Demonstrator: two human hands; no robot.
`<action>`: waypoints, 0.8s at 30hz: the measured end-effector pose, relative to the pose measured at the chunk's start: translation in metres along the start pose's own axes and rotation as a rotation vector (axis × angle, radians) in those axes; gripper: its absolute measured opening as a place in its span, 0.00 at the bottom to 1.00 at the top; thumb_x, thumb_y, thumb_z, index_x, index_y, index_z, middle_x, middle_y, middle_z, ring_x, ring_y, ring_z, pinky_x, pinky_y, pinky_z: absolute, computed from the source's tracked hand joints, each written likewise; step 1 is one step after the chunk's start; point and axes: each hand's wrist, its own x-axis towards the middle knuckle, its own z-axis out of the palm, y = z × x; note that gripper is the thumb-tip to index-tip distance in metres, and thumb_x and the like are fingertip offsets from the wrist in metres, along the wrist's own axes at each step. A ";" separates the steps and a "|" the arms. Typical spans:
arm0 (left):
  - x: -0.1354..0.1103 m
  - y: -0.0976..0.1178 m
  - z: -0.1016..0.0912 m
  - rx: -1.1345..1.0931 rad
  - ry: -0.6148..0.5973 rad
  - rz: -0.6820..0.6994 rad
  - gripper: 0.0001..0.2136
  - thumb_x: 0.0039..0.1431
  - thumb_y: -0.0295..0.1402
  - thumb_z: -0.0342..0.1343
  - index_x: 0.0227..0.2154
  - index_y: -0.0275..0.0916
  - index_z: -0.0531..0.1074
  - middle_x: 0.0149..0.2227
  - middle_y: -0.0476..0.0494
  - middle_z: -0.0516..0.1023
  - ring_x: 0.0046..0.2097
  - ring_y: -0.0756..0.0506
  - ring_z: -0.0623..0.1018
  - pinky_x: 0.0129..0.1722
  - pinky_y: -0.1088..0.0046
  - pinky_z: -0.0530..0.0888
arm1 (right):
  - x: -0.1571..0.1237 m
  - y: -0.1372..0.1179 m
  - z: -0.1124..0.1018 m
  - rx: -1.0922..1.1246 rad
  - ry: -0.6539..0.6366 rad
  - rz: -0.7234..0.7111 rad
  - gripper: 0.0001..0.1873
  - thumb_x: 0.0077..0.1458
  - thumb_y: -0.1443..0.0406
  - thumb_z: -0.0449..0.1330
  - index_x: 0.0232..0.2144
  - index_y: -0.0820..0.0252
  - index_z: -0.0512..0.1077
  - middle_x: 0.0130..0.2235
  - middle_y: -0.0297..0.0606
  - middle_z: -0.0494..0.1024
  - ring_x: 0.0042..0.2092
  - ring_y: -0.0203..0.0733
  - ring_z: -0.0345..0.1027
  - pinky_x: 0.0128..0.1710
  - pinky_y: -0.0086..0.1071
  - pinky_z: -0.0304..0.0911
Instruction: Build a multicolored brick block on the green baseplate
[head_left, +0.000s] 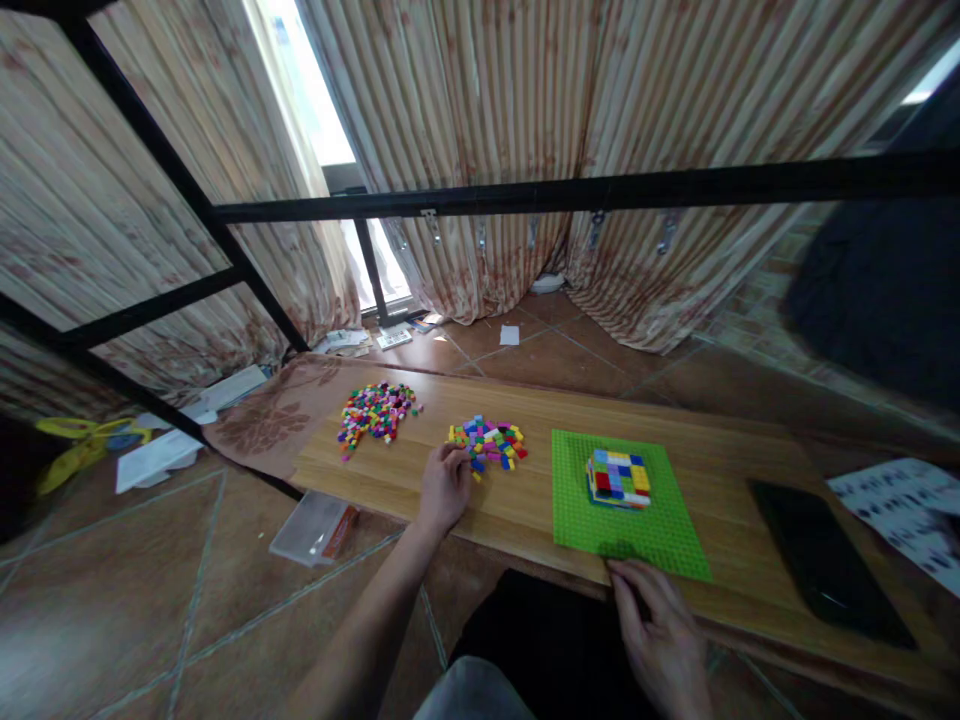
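My left hand [444, 487] reaches onto the low wooden table [525, 505] with its fingers curled at the near left edge of a pile of small coloured bricks [489, 442]; what they pinch, if anything, is hidden. A second pile of smaller coloured bricks [375, 410] lies farther left. A green baseplate [626, 505] lies to the right, bearing a square multicoloured block of stacked bricks [619, 477]. My right hand [660, 630] rests at the table's near edge, just below the baseplate's front edge, fingers together, holding nothing that I can see.
A black phone [825, 560] lies on the table at the right, with printed paper [900, 505] beyond it. A black metal frame [570, 190] crosses overhead. A clear plastic bag [315, 525] and papers [157, 460] lie on the tiled floor; curtains hang behind.
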 end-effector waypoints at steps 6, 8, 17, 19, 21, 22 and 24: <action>0.005 -0.027 -0.003 0.036 0.154 -0.116 0.08 0.55 0.26 0.52 0.36 0.39 0.74 0.40 0.41 0.74 0.45 0.43 0.74 0.46 0.63 0.73 | 0.000 0.000 0.000 -0.029 0.009 -0.021 0.13 0.61 0.59 0.53 0.40 0.57 0.75 0.42 0.41 0.77 0.44 0.45 0.71 0.47 0.40 0.65; 0.013 -0.035 -0.003 0.082 0.158 -0.163 0.10 0.55 0.26 0.52 0.38 0.39 0.74 0.41 0.39 0.74 0.46 0.42 0.74 0.47 0.62 0.73 | 0.001 0.000 0.000 -0.034 0.005 -0.023 0.12 0.61 0.59 0.53 0.40 0.57 0.74 0.42 0.41 0.77 0.44 0.45 0.71 0.47 0.40 0.64; 0.043 -0.040 0.008 0.151 0.008 -0.117 0.09 0.55 0.29 0.54 0.38 0.40 0.76 0.42 0.40 0.75 0.45 0.41 0.73 0.49 0.60 0.71 | 0.001 0.004 0.001 -0.061 0.016 -0.079 0.11 0.61 0.60 0.54 0.41 0.57 0.74 0.41 0.40 0.77 0.43 0.44 0.71 0.46 0.38 0.64; 0.041 -0.040 0.010 0.121 0.016 -0.092 0.08 0.55 0.29 0.55 0.37 0.41 0.76 0.41 0.41 0.76 0.45 0.42 0.74 0.49 0.60 0.71 | 0.001 0.003 0.000 -0.072 0.023 -0.080 0.12 0.61 0.60 0.53 0.40 0.58 0.74 0.41 0.41 0.77 0.43 0.44 0.71 0.46 0.38 0.64; 0.039 -0.041 0.010 0.079 0.024 -0.060 0.07 0.55 0.29 0.55 0.35 0.41 0.76 0.41 0.42 0.76 0.44 0.43 0.74 0.48 0.61 0.71 | 0.001 0.002 0.000 -0.078 0.029 -0.090 0.12 0.61 0.60 0.53 0.40 0.58 0.74 0.41 0.41 0.77 0.42 0.43 0.71 0.45 0.37 0.64; 0.037 -0.041 0.010 0.058 0.025 -0.046 0.07 0.55 0.29 0.55 0.35 0.41 0.76 0.41 0.42 0.76 0.44 0.43 0.74 0.48 0.62 0.71 | 0.001 0.002 0.000 -0.080 0.033 -0.099 0.12 0.61 0.60 0.53 0.40 0.58 0.74 0.40 0.41 0.77 0.42 0.43 0.71 0.45 0.37 0.64; 0.035 -0.043 0.009 0.020 0.029 -0.033 0.06 0.55 0.28 0.54 0.34 0.41 0.76 0.41 0.43 0.77 0.43 0.44 0.75 0.48 0.63 0.71 | 0.001 0.002 0.000 -0.086 0.038 -0.109 0.11 0.61 0.60 0.54 0.40 0.58 0.74 0.40 0.41 0.77 0.42 0.43 0.71 0.45 0.37 0.64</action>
